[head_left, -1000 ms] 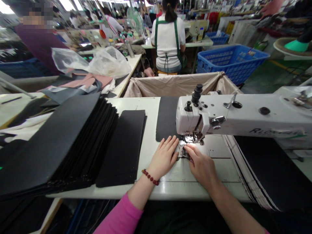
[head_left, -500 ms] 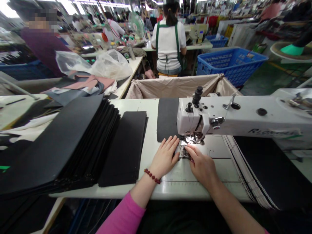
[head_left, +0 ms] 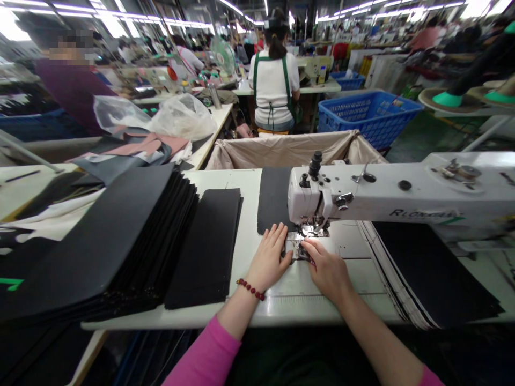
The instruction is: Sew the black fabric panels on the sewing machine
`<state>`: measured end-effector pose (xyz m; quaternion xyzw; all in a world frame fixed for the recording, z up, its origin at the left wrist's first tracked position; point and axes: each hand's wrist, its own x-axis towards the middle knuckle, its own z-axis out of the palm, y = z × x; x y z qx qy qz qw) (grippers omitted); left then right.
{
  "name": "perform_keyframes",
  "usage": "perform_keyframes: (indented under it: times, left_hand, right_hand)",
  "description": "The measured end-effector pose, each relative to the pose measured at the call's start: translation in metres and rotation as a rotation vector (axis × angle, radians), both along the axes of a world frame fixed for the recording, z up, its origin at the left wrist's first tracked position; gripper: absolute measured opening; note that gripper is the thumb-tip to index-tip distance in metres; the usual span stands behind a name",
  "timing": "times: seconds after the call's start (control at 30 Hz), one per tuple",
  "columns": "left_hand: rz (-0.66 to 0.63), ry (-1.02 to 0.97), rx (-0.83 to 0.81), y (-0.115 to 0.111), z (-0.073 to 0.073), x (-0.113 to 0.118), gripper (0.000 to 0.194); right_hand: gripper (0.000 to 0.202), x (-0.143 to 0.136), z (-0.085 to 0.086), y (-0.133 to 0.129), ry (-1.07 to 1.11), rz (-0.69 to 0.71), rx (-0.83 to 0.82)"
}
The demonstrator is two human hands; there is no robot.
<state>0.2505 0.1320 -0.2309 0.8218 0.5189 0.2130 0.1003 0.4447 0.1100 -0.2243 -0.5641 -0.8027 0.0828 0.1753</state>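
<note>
Now holds the left hand (head_left: 269,258) flat and stretched out, without a grip, fingertips at the near edge of a black piece (head_left: 274,201) just left of the sewing machine's (head_left: 362,195) needle end. Bends the right hand's (head_left: 330,271) fingers at the small metal part (head_left: 295,247) near the needle; cannot tell about any pinch there. Has black stacks (head_left: 207,241) to the left, and a black pile (head_left: 426,271) to the right.

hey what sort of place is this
Most likely a sewing factory floor: there's an industrial sewing machine up close, a tall stack of black panels to its left, and a person seated at another table ahead.
</note>
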Motion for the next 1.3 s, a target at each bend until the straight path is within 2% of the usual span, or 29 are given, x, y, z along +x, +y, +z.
perform_keyframes:
  times: [0.23, 0.33, 0.4, 0.5, 0.63, 0.67, 0.73, 0.77, 0.83, 0.93, 1.03, 1.1, 1.17, 1.2, 1.23, 1.3]
  left_hand:
    - [0.022, -0.018, 0.016, 0.003, -0.006, -0.001, 0.069]
    - [0.04, -0.031, 0.03, 0.003, 0.003, -0.001, 0.071]
    - [0.057, -0.03, 0.04, -0.003, 0.013, -0.002, 0.063]
    - [0.077, -0.008, 0.046, -0.027, 0.024, -0.003, 0.059]
    - [-0.038, 0.128, 0.001, -0.083, 0.021, 0.001, 0.095]
    - [-0.068, 0.176, -0.016, -0.099, 0.02, 0.001, 0.095]
    - [-0.116, 0.249, -0.065, -0.127, 0.024, -0.002, 0.077]
    - [-0.143, 0.27, -0.101, -0.139, 0.03, -0.005, 0.068]
    - [-0.22, 0.293, -0.199, -0.158, 0.052, -0.015, 0.063]
    - [-0.343, 0.303, -0.283, -0.17, 0.102, -0.038, 0.058]
    - [-0.432, 0.259, -0.214, -0.169, 0.153, -0.068, 0.06]
    - [-0.443, 0.243, -0.077, -0.164, 0.178, -0.092, 0.058]
    - [-0.393, 0.232, 0.053, -0.156, 0.192, -0.116, 0.051]
    - [-0.348, 0.235, 0.088, -0.15, 0.193, -0.126, 0.046]
    - [-0.288, 0.246, 0.103, -0.144, 0.191, -0.133, 0.04]
    - [-0.133, 0.302, 0.089, -0.13, 0.175, -0.135, 0.03]
  right_hand:
    - [0.052, -0.002, 0.0, 0.0, -0.002, -0.012, 0.02]
    - [0.052, -0.002, 0.002, -0.001, -0.009, -0.016, 0.029]
    - [0.051, -0.001, 0.003, -0.003, 0.013, -0.009, 0.037]
    - [0.049, 0.002, 0.004, -0.005, 0.077, -0.007, 0.066]
    - [0.045, 0.004, 0.006, -0.008, 0.106, -0.012, 0.078]
    - [0.042, 0.005, 0.007, -0.009, 0.105, -0.007, 0.072]
    - [0.039, 0.005, 0.009, -0.011, 0.103, 0.015, 0.055]
    - [0.039, 0.005, 0.011, -0.013, 0.103, 0.032, 0.046]
    - [0.046, 0.004, 0.014, -0.019, 0.106, 0.087, 0.028]
    - [0.061, 0.0, 0.018, -0.032, 0.096, 0.194, -0.022]
    - [0.064, -0.003, 0.02, -0.049, 0.034, 0.2, -0.097]
    - [0.06, -0.001, 0.021, -0.061, -0.003, 0.153, -0.136]
    - [0.056, 0.004, 0.022, -0.076, -0.007, 0.113, -0.169]
    - [0.054, 0.008, 0.022, -0.083, 0.005, 0.101, -0.188]
    - [0.052, 0.013, 0.023, -0.091, 0.026, 0.094, -0.207]
    - [0.053, 0.022, 0.023, -0.106, 0.107, 0.091, -0.245]
